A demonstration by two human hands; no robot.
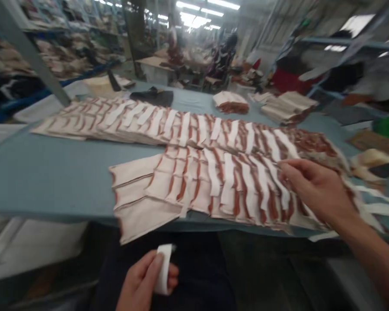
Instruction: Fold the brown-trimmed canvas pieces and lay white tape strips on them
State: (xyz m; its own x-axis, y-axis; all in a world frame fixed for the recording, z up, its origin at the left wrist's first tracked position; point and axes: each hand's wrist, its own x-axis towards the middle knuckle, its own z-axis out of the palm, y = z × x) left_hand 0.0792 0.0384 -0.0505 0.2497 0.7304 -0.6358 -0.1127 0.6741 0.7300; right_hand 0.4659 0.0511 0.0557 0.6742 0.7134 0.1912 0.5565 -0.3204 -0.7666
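Note:
Low in front of my lap, my left hand (pixel 149 276) is closed around a folded white strip (pixel 164 270), perhaps a small bundle of them. My right hand (pixel 314 190) reaches over the right part of the near row of overlapping cream pieces (pixel 168 181) with reddish-brown edges. Its thumb and forefinger are pinched together beside a white strip (pixel 275 179) lying on that row; whether they grip anything is too blurred to tell. Several more white strips lie spaced across these pieces. Behind, a longer row of similar pieces (pixel 123 125) also carries white strips.
The rows lie on a blue-green table (pixel 45 172). At its back are a stack of cream-and-brown pieces (pixel 231 101), a second stack (pixel 288 106) and a dark cloth (pixel 152 96). A metal post (pixel 35 52) rises at left. A person (pixel 225 54) is in the background.

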